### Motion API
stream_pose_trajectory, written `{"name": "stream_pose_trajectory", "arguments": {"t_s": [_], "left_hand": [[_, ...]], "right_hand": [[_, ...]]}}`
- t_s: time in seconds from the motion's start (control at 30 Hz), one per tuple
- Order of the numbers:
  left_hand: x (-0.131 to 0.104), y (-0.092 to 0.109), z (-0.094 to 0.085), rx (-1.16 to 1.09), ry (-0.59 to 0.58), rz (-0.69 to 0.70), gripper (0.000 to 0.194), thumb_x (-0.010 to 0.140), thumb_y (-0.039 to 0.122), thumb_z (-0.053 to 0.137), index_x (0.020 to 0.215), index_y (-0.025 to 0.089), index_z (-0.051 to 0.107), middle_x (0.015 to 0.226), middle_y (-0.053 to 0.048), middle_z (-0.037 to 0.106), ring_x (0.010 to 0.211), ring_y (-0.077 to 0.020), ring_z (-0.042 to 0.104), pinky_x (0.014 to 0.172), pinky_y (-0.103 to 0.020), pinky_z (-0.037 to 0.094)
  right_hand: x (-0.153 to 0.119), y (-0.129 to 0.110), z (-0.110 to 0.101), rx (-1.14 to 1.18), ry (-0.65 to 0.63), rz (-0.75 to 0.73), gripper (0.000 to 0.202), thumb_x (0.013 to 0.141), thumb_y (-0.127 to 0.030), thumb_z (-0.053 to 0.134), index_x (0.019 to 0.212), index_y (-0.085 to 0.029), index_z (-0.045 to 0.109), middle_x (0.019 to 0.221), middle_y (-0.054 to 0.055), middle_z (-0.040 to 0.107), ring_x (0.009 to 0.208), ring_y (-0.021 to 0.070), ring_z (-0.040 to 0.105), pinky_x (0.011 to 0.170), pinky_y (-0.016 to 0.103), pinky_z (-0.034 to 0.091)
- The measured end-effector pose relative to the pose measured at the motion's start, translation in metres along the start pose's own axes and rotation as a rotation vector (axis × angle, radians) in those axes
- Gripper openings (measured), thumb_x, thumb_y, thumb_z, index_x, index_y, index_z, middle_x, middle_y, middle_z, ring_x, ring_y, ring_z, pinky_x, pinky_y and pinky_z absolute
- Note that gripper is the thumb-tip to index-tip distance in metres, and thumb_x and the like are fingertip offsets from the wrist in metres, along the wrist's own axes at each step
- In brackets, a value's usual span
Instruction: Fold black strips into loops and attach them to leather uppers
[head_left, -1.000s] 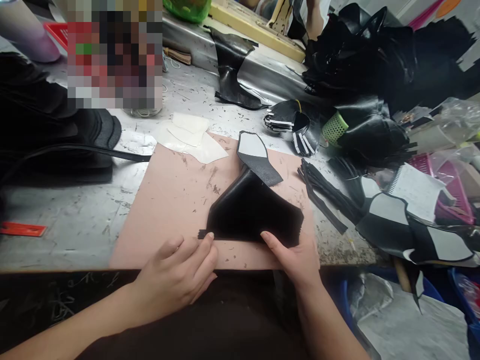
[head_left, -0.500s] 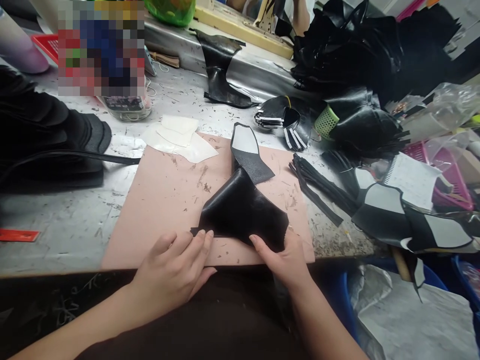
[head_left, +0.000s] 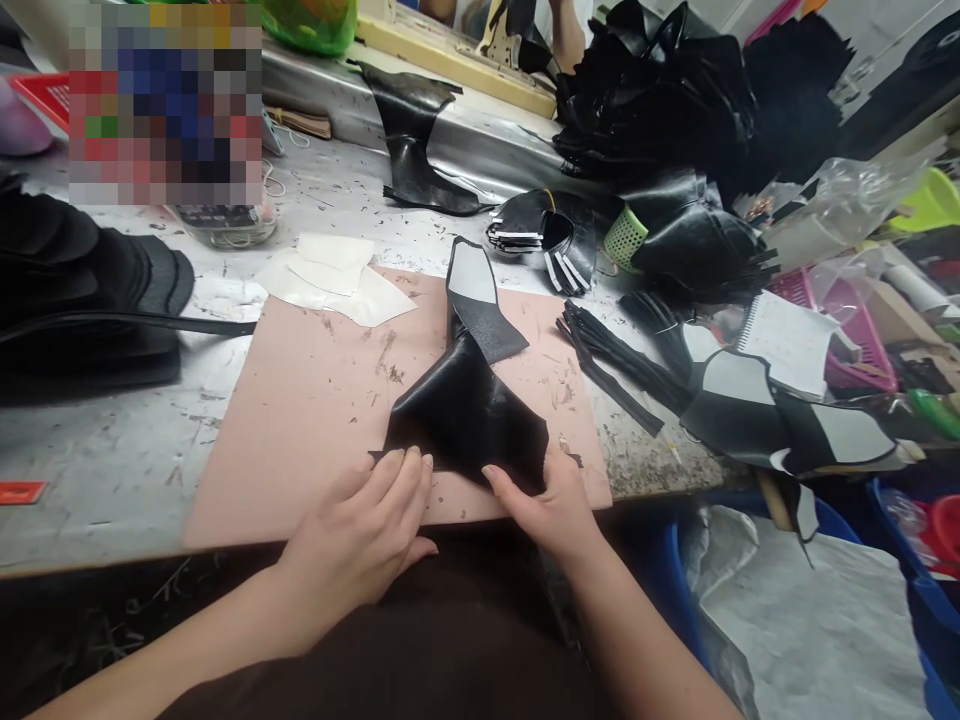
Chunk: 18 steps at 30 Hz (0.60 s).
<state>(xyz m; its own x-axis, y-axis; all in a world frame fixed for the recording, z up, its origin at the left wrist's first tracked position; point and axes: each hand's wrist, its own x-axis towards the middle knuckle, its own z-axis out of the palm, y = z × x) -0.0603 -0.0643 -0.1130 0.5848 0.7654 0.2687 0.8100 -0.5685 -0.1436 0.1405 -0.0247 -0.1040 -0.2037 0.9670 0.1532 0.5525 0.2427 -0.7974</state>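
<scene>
A glossy black leather piece [head_left: 472, 410] lies folded on the pink board [head_left: 300, 400], its far end showing a dark grey underside with a white patch [head_left: 474, 275]. The fingers of my left hand [head_left: 367, 520] are together and press on the piece's near left edge, where a thin black strip end sticks out. At the near right corner, my right hand [head_left: 559, 510] grips the leather between thumb on top and fingers mostly hidden behind it.
White scraps [head_left: 337, 280] overlap the board's far left. Stacked black pieces [head_left: 90, 280] stand at the left. Black strips [head_left: 615, 360] and patched leather pieces [head_left: 750, 400] lie to the right. A blue bin [head_left: 679, 580] is below the table edge.
The view has shifted, so most things appear a little further left. My left hand has slid slightly right along the leather's near edge. My right hand keeps its hold.
</scene>
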Motion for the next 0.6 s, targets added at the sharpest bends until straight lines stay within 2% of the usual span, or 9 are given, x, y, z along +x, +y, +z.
{"name": "stream_pose_trajectory", "arguments": {"t_s": [0.1,0.2,0.4,0.6], "left_hand": [[0.002,0.002,0.001,-0.017,0.011,0.014,0.051,0.085,0.046,0.041,0.112,0.007,0.060,0.107,-0.017,0.064,0.097,-0.0269,0.055,0.085,-0.037,0.034],[0.005,0.001,-0.001,-0.021,-0.022,-0.002,0.054,0.078,0.051,0.052,0.116,0.013,0.058,0.102,-0.014,0.066,0.089,-0.0258,0.057,0.081,-0.037,0.035],[0.012,-0.003,0.000,-0.092,-0.023,0.078,0.050,0.071,0.045,0.064,0.111,0.014,0.060,0.114,-0.008,0.063,0.100,-0.0239,0.053,0.084,-0.034,0.034],[0.018,-0.008,-0.002,-0.098,-0.060,0.106,0.048,0.070,0.044,0.066,0.109,0.016,0.061,0.110,-0.008,0.065,0.094,-0.0232,0.056,0.079,-0.034,0.035]], "right_hand": [[-0.001,0.001,0.001,0.012,0.003,0.002,0.015,0.074,-0.020,0.060,0.089,-0.019,0.064,0.090,0.006,0.067,0.083,0.0223,0.064,0.077,0.035,0.053],[0.000,0.003,0.001,0.031,-0.002,0.017,0.019,0.074,-0.020,0.060,0.092,-0.019,0.063,0.091,0.006,0.066,0.085,0.0219,0.064,0.077,0.034,0.053],[0.011,0.008,-0.004,0.000,-0.023,0.008,0.028,0.073,-0.025,0.063,0.100,-0.019,0.061,0.096,0.007,0.065,0.090,0.0232,0.062,0.080,0.035,0.051],[0.023,0.011,-0.008,-0.021,-0.070,0.050,0.031,0.071,-0.026,0.065,0.101,-0.020,0.061,0.106,0.008,0.060,0.099,0.0245,0.057,0.089,0.038,0.046]]}}
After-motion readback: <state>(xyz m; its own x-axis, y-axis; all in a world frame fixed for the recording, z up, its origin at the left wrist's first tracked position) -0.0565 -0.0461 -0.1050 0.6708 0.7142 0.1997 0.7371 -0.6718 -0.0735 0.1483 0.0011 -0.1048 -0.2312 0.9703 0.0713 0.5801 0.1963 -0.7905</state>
